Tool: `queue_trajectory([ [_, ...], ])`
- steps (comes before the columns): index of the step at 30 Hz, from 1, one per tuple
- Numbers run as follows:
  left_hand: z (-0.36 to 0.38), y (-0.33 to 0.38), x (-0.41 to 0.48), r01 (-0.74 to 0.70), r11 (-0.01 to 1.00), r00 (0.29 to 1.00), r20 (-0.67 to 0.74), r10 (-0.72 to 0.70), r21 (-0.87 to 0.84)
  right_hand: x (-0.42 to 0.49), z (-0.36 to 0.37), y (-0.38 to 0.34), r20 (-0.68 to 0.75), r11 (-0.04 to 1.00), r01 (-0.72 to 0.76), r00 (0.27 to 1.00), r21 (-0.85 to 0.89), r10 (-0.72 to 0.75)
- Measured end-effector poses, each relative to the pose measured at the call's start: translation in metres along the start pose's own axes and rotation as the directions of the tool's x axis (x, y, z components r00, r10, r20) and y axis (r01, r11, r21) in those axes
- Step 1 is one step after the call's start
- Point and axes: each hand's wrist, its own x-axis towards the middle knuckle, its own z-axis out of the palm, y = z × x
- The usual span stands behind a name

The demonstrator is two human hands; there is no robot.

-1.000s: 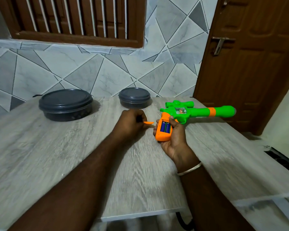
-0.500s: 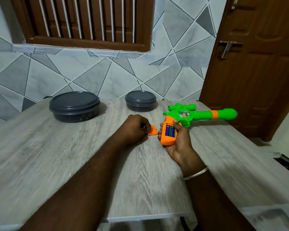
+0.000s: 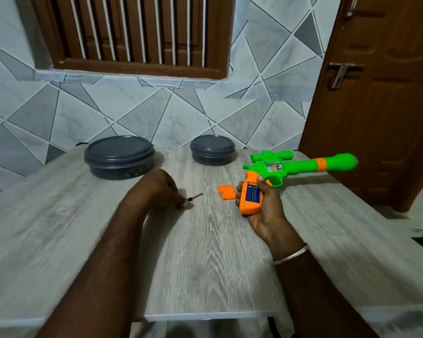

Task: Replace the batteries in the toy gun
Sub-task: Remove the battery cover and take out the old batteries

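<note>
The right hand (image 3: 264, 206) was clamped around the toy gun (image 3: 274, 172) grip, blue batteries (image 3: 252, 193) exposed, the orange cover (image 3: 227, 192) lying at its nine o'clock, while the left hand (image 3: 161, 189), fingers curled, pinched a small screwdriver (image 3: 195, 196) on the table (image 3: 205, 264).

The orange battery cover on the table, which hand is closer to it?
The right hand. It holds the toy gun by the grip just right of the battery cover. The left hand is farther away to the cover's left, holding a small screwdriver.
</note>
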Motion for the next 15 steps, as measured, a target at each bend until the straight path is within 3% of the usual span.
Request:
queue_trajectory([
  [11,0.02,0.003,0.009,-0.035,0.998,0.992,-0.123,0.029,-0.05,-0.003,0.0,0.0,-0.041,1.0,-0.011,0.999,-0.019,0.01],
  [15,0.019,0.006,0.008,-0.105,0.974,0.974,-0.221,0.06,-0.199,-0.003,0.0,0.0,-0.03,0.998,-0.041,0.999,0.05,0.042],
])
